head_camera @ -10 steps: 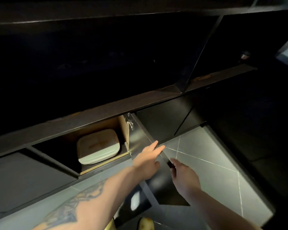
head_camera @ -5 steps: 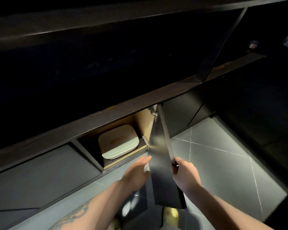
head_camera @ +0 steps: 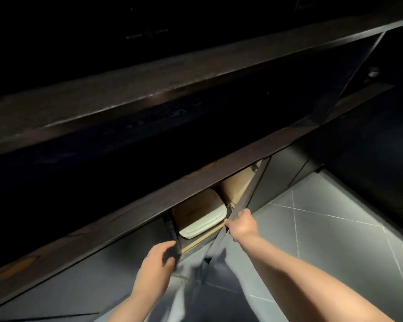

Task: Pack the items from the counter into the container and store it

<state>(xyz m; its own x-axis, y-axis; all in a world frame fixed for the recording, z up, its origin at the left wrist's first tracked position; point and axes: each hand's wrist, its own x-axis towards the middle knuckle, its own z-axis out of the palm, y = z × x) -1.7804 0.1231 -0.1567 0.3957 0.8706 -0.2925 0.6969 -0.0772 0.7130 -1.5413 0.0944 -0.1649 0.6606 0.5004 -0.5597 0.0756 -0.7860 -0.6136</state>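
Clearly the packing is done and what remains is shutting the cabinet: the white container [head_camera: 201, 216] already lies flat on the shelf inside the open cabinet [head_camera: 236, 185], under the dark counter edge [head_camera: 149, 198], with its lid on as far as can be told.

The right hand [head_camera: 242, 223] holds the free edge of the right door [head_camera: 249, 198], fingers curled round it, and this door stands close to shut. The left hand [head_camera: 157, 260] grips the edge of the left door [head_camera: 172, 233], thumb and fingers wrapped on the dark panel, which is seen nearly edge-on and so stands well open.

To do this step well, the person would likely swing the two doors in one after the other rather than together, so the edges do not knock where they meet. The fingers of each hand lie round the door's edge, which is the spot that would be pinched against the frame or the other door; shifting to a flat push on the outer face for the last part of the swing would seem wise. The container sits near the front lip of the shelf, so a check that it clears the doors is worthwhile. Light is poor and the lower doors are blurred, so a slow close by feel suits best.
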